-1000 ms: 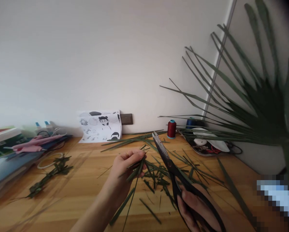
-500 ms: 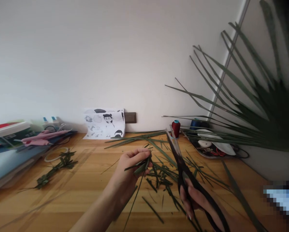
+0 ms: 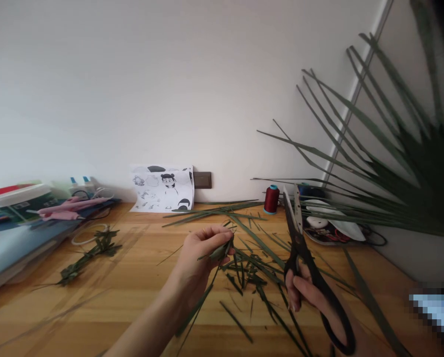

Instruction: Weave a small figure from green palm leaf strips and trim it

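My left hand (image 3: 203,248) pinches a small folded green leaf piece (image 3: 219,252) between thumb and fingers, above the wooden table (image 3: 140,297). Thin leaf strands hang down from it. On the right, my right hand (image 3: 305,290) is closed around the handles of black-handled scissors (image 3: 298,238), whose blades point up and stand slightly apart. Cut leaf scraps (image 3: 253,277) lie scattered on the table between and beneath my hands. A braided leaf piece (image 3: 90,255) rests at the left beside a ring of tape (image 3: 88,234).
A large fan palm leaf (image 3: 411,183) spreads over the right side. Behind the scissors stand a dark red thread spool (image 3: 271,200) and a tray (image 3: 333,243) of small items. A printed sheet (image 3: 164,191) leans on the wall. At left lies a pink glue gun (image 3: 68,208).
My right hand has moved the scissors to the right, away from my left hand. The leaf piece has turned slightly in my left fingers. The view has shifted a little.
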{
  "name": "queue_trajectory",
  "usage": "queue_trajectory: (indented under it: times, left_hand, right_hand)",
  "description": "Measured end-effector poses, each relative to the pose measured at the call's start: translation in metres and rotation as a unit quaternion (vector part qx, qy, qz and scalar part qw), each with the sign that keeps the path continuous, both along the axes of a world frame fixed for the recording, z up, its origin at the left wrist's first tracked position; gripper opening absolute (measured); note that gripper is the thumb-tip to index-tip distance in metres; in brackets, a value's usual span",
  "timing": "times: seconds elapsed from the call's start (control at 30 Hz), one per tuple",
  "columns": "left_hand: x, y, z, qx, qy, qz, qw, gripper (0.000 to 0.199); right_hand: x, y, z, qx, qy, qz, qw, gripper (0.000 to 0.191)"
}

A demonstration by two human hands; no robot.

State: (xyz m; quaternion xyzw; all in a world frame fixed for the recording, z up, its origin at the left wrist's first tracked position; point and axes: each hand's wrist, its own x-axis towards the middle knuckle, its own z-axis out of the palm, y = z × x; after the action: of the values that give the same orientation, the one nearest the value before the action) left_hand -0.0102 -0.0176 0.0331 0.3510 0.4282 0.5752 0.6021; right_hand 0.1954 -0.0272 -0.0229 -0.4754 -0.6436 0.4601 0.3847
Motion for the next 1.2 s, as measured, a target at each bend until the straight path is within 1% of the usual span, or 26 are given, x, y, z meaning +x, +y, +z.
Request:
queue_trajectory:
  times: [0.03, 0.1, 0.17, 0.2, 0.23, 0.27, 0.3, 0.37, 0.47, 0.53, 0.6, 0.63, 0.7, 0.73, 0.77, 0.8, 0.83, 0.87, 0.9, 1.0, 1.13, 1.2]
  left_hand:
    - [0.000, 0.000, -0.001, 0.004, 0.009, -0.002, 1.000, 0.013]
    - [0.002, 0.001, -0.003, 0.001, 0.036, -0.004, 0.999, 0.013]
    - [0.003, 0.001, -0.005, -0.005, 0.055, 0.001, 0.998, 0.013]
    - [0.003, 0.002, -0.006, -0.007, 0.056, 0.003, 0.998, 0.013]
    - [0.004, 0.002, -0.007, -0.009, 0.051, 0.004, 0.999, 0.013]
    - [0.004, 0.002, -0.008, -0.011, 0.040, 0.004, 0.999, 0.013]
    - [0.004, 0.003, -0.009, -0.016, 0.028, 0.002, 0.999, 0.013]
    - [0.006, 0.003, -0.011, -0.039, 0.005, -0.011, 0.999, 0.014]
    - [0.010, 0.003, -0.015, -0.065, -0.022, -0.031, 0.997, 0.016]
    - [0.014, 0.002, -0.019, -0.064, -0.039, -0.041, 0.996, 0.017]
    - [0.019, 0.000, -0.023, -0.064, -0.052, -0.048, 0.995, 0.019]
    - [0.022, -0.001, -0.026, -0.068, -0.056, -0.051, 0.995, 0.019]
    - [0.029, -0.005, -0.031, -0.075, -0.064, -0.060, 0.993, 0.020]
    - [0.032, -0.007, -0.034, -0.078, -0.070, -0.063, 0.992, 0.020]
    - [0.036, -0.009, -0.036, -0.079, -0.077, -0.067, 0.992, 0.020]
    - [0.039, -0.012, -0.038, -0.079, -0.083, -0.066, 0.991, 0.019]
    - [0.042, -0.015, -0.041, -0.077, -0.090, -0.068, 0.991, 0.019]
    - [0.045, -0.017, -0.043, -0.071, -0.096, -0.072, 0.990, 0.018]
    - [0.047, -0.019, -0.046, -0.062, -0.103, -0.082, 0.989, 0.017]
    - [0.051, -0.023, -0.052, -0.030, -0.094, -0.111, 0.989, 0.017]
    - [0.050, -0.024, -0.053, -0.024, 0.004, -0.097, 0.995, 0.020]
    - [0.048, -0.024, -0.049, -0.039, 0.043, -0.097, 0.994, 0.022]
  right_hand:
    - [0.000, 0.001, 0.003, 0.004, -0.019, -0.010, 1.000, 0.031]
    - [0.001, 0.004, 0.007, 0.010, -0.083, -0.009, 0.996, 0.033]
    - [0.005, 0.009, 0.006, 0.029, -0.190, -0.021, 0.981, 0.032]
    - [0.009, 0.013, 0.004, 0.045, -0.257, -0.040, 0.965, 0.030]
    - [0.014, 0.018, 0.001, 0.063, -0.329, -0.069, 0.940, 0.029]
    - [0.020, 0.023, -0.003, 0.086, -0.406, -0.109, 0.903, 0.029]
    - [0.027, 0.028, -0.007, 0.099, -0.443, -0.141, 0.880, 0.029]
    - [0.039, 0.038, -0.015, 0.111, -0.475, -0.167, 0.857, 0.029]
    - [0.047, 0.046, -0.021, 0.122, -0.481, -0.157, 0.854, 0.025]
    - [0.043, 0.044, -0.019, 0.134, -0.473, -0.149, 0.858, 0.022]
    - [0.033, 0.035, -0.011, 0.147, -0.448, -0.140, 0.871, 0.023]
    - [0.025, 0.028, -0.006, 0.149, -0.428, -0.126, 0.882, 0.024]
    - [0.010, 0.012, 0.003, 0.142, -0.379, -0.065, 0.912, 0.028]
    - [0.003, 0.003, 0.007, 0.126, -0.343, -0.018, 0.931, 0.034]
    - [-0.004, -0.005, 0.010, 0.080, -0.253, 0.037, 0.964, 0.037]
    - [-0.009, -0.011, 0.012, 0.048, -0.187, 0.058, 0.979, 0.032]
    - [-0.013, -0.016, 0.013, 0.025, -0.145, 0.070, 0.987, 0.027]
    - [-0.015, -0.020, 0.013, 0.009, -0.119, 0.068, 0.991, 0.024]
    - [-0.016, -0.022, 0.013, 0.005, -0.113, 0.058, 0.992, 0.021]
    - [-0.014, -0.020, 0.010, 0.006, -0.121, 0.033, 0.992, 0.024]
    - [-0.009, -0.017, 0.009, -0.002, -0.086, 0.040, 0.995, 0.027]
    - [-0.007, -0.017, 0.009, 0.018, -0.087, 0.035, 0.995, 0.028]
